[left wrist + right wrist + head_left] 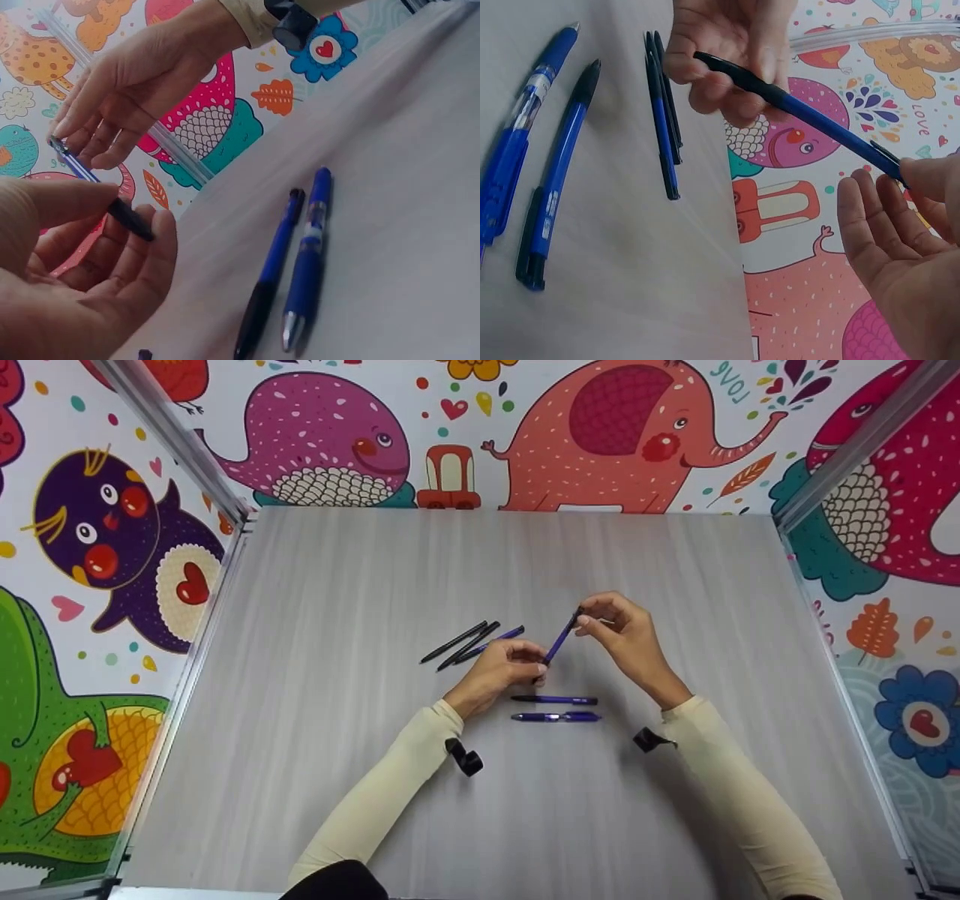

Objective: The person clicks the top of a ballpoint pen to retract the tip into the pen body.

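"love" lettering [921, 120] upper right of right wrist view; print on lying pen [562, 165], left side, probably too blurred to read. left hand [499, 669], right hand [628, 639]: both grips pinching held blue pen [562, 638], near centre of head view.

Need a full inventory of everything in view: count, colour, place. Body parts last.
Tabletop: 1, grey wood-grain, centre
Held pen: 1, blue with black grip, raised over tabletop
Silver-tipped pen: 1, blue, on tabletop
Black-gripped pen: 1, blue and black, beside silver-tipped pen
Black pens: 2, black, left cluster in head view
Cluster's third pen: 1, blue and black, with the black pens
Cartoon-animal wall panels: 3, multicolour on white, back and sides
Metal corner posts: 2, silver-grey, far corners
Sleeves: 2, cream, forearms
Wrist attachments: 2, black, one per cuff
Unclear shape: 1, black, head view's bottom edge
Left hand: 1, bare, pinching held pen's grip end
Right hand: 1, bare, pinching its other end
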`<state>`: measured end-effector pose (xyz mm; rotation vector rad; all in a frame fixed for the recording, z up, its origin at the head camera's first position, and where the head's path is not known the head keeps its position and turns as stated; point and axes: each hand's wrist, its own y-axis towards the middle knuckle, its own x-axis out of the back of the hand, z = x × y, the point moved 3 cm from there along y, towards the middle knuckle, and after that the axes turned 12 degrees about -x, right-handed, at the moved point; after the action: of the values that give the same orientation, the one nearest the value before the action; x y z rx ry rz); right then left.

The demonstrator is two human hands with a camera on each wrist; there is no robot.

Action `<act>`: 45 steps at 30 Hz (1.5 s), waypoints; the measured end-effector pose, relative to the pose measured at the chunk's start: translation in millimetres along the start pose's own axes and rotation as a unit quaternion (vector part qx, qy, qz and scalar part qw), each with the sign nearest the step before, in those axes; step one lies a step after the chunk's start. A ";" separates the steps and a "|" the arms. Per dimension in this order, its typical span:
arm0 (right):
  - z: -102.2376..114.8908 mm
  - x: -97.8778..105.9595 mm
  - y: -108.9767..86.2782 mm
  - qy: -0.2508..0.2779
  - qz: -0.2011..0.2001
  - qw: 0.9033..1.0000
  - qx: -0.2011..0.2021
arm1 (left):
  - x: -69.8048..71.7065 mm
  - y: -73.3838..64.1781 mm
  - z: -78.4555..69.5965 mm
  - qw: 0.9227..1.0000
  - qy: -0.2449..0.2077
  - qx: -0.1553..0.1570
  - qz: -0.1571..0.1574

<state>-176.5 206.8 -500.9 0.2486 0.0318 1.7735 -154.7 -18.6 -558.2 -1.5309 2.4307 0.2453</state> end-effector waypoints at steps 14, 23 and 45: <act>-14.7 10.5 -6.5 -0.031 -0.003 0.999 -0.033 | 13.6 -4.3 -0.5 0.993 0.106 -0.031 -0.033; -29.5 17.4 -15.9 -0.054 -0.011 0.996 -0.068 | 20.5 -5.1 -3.7 0.973 0.213 -0.074 -0.043; -75.0 16.9 -54.2 -0.160 -0.015 0.981 -0.113 | 30.9 -5.7 27.7 0.874 0.422 -0.234 -0.048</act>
<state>-141.5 243.5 -580.0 0.3628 -0.3927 1.6728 -158.8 -40.0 -594.0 -2.3528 3.0765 0.1708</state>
